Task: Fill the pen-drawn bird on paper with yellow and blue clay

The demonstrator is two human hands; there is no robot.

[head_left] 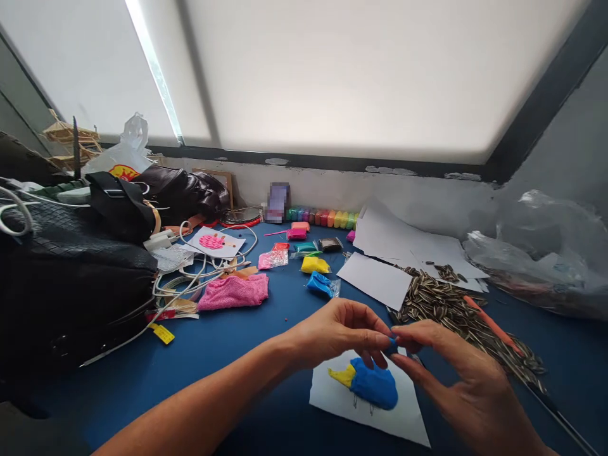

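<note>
Between the fingertips of my left hand (349,332) and my right hand (456,361) is a small lump of blue modelling clay (391,346). Both hands pinch it from either side. Just below them lies a white paper sheet (327,405) with a blue clay body (375,384) and a pointed yellow clay part (342,376) at its left end. Two short drawn legs show under the body. Part of the paper's upper edge is hidden behind my hands. Farther back lie an opened packet of blue clay (320,285) and a yellow clay packet (315,265).
Sunflower seeds (441,301) with an orange stick (493,324) spread at right, beside white papers (375,278). A pink cloth (234,292), white cables (190,288) and a black bag (80,285) fill the left. Coloured clay packs (325,218) line the wall.
</note>
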